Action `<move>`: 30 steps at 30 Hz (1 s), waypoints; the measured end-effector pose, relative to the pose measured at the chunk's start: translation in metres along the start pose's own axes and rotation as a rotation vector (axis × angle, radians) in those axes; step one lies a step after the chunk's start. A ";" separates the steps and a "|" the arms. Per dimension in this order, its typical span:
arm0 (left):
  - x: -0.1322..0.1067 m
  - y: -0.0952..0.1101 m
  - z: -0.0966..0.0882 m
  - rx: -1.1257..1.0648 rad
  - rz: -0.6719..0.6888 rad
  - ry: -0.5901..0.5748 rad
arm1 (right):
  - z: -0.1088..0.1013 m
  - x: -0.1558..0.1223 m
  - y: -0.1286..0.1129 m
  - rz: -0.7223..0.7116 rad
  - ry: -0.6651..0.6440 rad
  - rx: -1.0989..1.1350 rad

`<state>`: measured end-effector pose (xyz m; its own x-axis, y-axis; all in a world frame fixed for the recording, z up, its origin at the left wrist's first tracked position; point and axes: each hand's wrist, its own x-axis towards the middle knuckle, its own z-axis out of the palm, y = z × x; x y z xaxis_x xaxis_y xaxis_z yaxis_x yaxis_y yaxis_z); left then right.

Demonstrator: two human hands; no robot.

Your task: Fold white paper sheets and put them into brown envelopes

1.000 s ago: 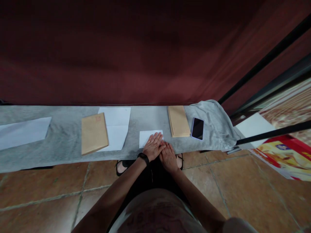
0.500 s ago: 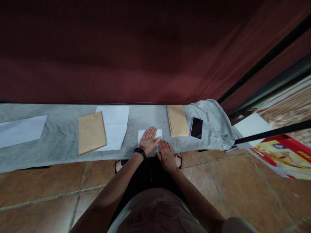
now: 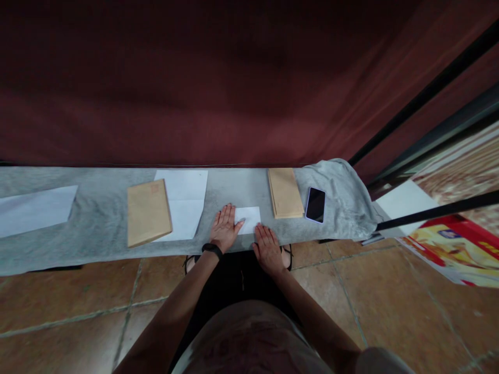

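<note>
A small folded sheet of white paper (image 3: 250, 217) lies flat on the grey cloth in front of me. My left hand (image 3: 225, 228) rests flat over its left end, fingers stretched out and thumb on the paper; a black band circles that wrist. At the paper's lower right corner, my right hand (image 3: 268, 246) touches with its fingertips, its fingers straight and the palm down. Neither hand grips anything. The paper's left end is partly hidden under my left hand.
Left of my hands, brown envelopes (image 3: 148, 213) overlap a creased white sheet (image 3: 188, 208). Another white sheet (image 3: 35, 210) lies at the far left. To the right are more brown envelopes (image 3: 286, 193) and a phone (image 3: 315, 205). A dark red curtain (image 3: 234, 104) hangs behind the cloth-covered bench (image 3: 105, 249).
My left hand has slid left across the folded paper, uncovering more of its middle and right. My right hand has stayed at the lower right corner.
</note>
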<state>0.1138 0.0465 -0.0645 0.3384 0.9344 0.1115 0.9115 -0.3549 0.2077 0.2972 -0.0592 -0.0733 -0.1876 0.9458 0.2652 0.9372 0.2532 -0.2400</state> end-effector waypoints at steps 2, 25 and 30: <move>-0.004 -0.002 -0.001 0.003 -0.023 0.011 | 0.001 0.000 0.000 0.003 0.003 -0.001; -0.031 -0.018 0.001 -0.001 -0.059 0.049 | 0.010 0.067 -0.059 -0.066 -0.010 0.079; -0.032 -0.018 -0.001 0.011 -0.061 0.052 | 0.027 0.075 -0.058 -0.056 0.042 0.036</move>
<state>0.0864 0.0232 -0.0713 0.2701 0.9512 0.1492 0.9326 -0.2970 0.2053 0.2212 0.0024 -0.0650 -0.2261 0.9209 0.3176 0.9142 0.3132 -0.2573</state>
